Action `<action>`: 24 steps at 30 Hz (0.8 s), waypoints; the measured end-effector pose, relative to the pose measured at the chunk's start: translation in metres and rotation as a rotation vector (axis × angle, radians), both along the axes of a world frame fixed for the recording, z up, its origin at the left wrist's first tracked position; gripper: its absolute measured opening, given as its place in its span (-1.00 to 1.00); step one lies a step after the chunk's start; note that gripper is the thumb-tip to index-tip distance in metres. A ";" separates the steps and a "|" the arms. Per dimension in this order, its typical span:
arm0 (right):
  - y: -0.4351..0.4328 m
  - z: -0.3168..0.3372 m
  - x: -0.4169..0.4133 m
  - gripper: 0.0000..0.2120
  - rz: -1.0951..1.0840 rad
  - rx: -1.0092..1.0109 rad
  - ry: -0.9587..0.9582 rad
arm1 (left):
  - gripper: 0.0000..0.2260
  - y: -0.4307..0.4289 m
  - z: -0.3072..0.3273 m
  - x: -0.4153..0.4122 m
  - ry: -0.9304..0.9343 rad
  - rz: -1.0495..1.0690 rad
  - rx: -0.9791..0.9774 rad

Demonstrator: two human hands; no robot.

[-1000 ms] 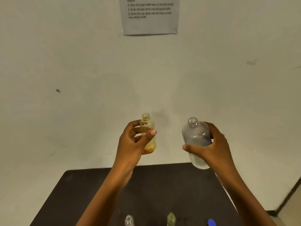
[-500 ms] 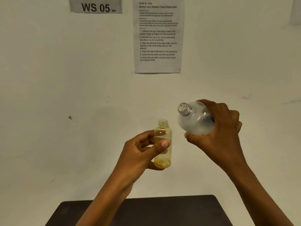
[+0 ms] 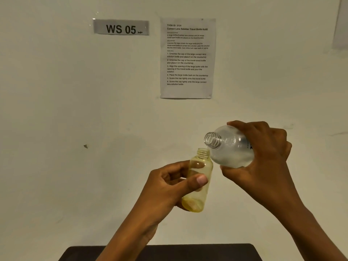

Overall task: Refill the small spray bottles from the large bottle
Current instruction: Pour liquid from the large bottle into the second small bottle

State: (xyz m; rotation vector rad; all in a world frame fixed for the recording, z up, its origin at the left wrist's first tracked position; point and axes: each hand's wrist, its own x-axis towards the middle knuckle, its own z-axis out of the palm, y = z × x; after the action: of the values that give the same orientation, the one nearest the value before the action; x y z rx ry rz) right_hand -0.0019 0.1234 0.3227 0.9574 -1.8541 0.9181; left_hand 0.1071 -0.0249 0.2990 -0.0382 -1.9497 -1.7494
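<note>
Since half a second ago, the gap between the two bottles has been closed: the large bottle (image 3: 231,147) has been tipped further over and its open threaded neck brought down to sit just above and to the right of the small bottle's mouth. The small bottle (image 3: 199,178), yellow-tinted and uncapped, is held in the air in front of the wall (image 3: 56,129), leaning slightly with its mouth toward the right. It is gripped by the left hand (image 3: 169,187), whose fingers (image 3: 195,182) are curled round its body, the thumb laid across the front. The large bottle, clear and cloudy-looking, is held nearly on its side by the right hand (image 3: 263,161), whose fingers (image 3: 244,127) are wrapped over its top and the thumb pressed under it; its neck is pointed left. Whether the neck is touching the small bottle's rim cannot be told. No stream of liquid can be made out between them. Only the far edge of the dark bench (image 3: 235,251) is seen at the bottom, below both forearms. On the wall above, a printed instruction sheet (image 3: 188,59) is taped up, and a label reading "WS 05" (image 3: 121,28) is fixed to its left.
</note>
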 end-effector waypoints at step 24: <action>-0.001 0.000 -0.010 -0.35 -0.049 0.074 0.129 | -0.63 -0.009 -0.004 -0.005 -0.027 0.001 -0.030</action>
State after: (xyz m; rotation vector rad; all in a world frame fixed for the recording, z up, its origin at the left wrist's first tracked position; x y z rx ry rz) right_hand -0.0115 0.1222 0.3228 0.9886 -1.8043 0.7456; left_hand 0.1017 -0.0336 0.2947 -0.0245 -1.9952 -1.7283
